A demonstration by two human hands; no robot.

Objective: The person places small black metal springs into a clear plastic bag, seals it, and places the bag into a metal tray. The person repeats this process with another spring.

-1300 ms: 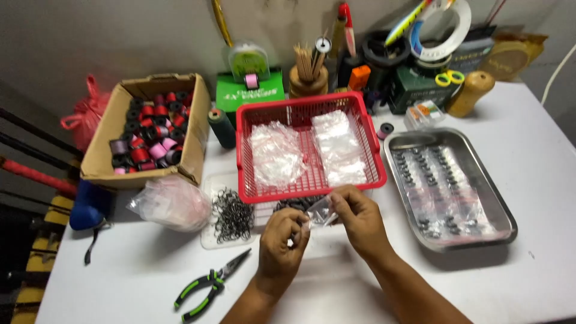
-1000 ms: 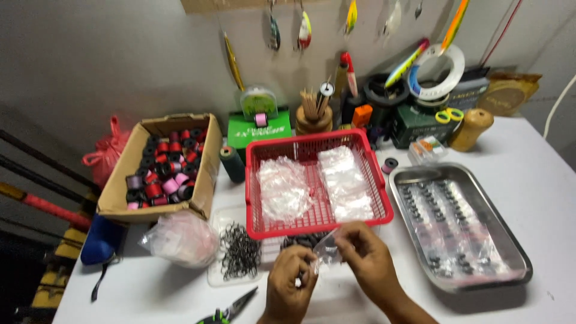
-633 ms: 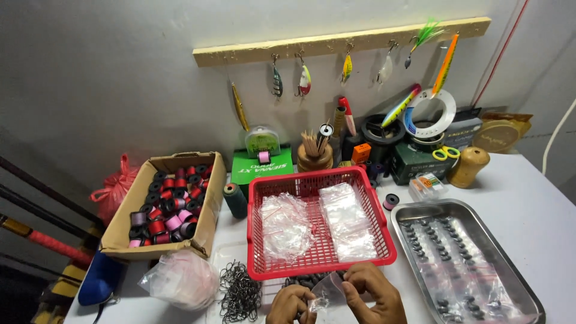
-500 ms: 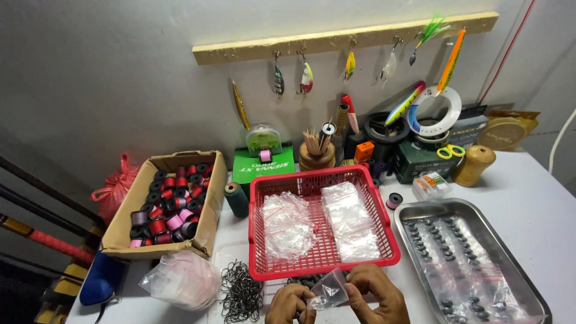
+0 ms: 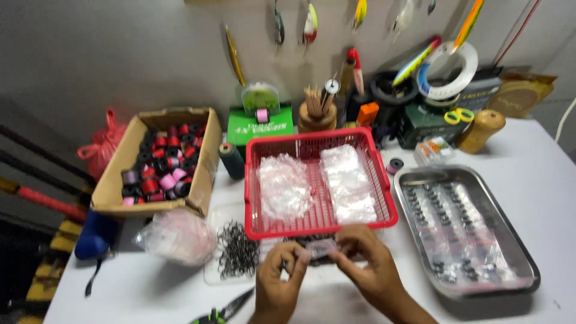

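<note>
Both hands meet just in front of the red plastic basket [image 5: 384,180]. My left hand [image 5: 282,282] and my right hand [image 5: 369,264] together pinch a small clear plastic bag [image 5: 318,247] with something dark inside. The basket holds two stacks of clear bags [image 5: 285,183]. A pile of small dark hooks [image 5: 237,249] lies in a clear tray just left of my left hand.
A steel tray [image 5: 510,237] with bagged dark pieces lies at the right. A cardboard box [image 5: 114,180] of red, pink and black spools stands at the left, a filled plastic bag [image 5: 177,237] before it. Green-handled pliers [image 5: 225,312] lie at the front edge. Lures, spools and tools crowd the back wall.
The camera tilted up towards the wall with the lures, then back down. My hands stayed together in front of the basket, working the small clear bag.
</note>
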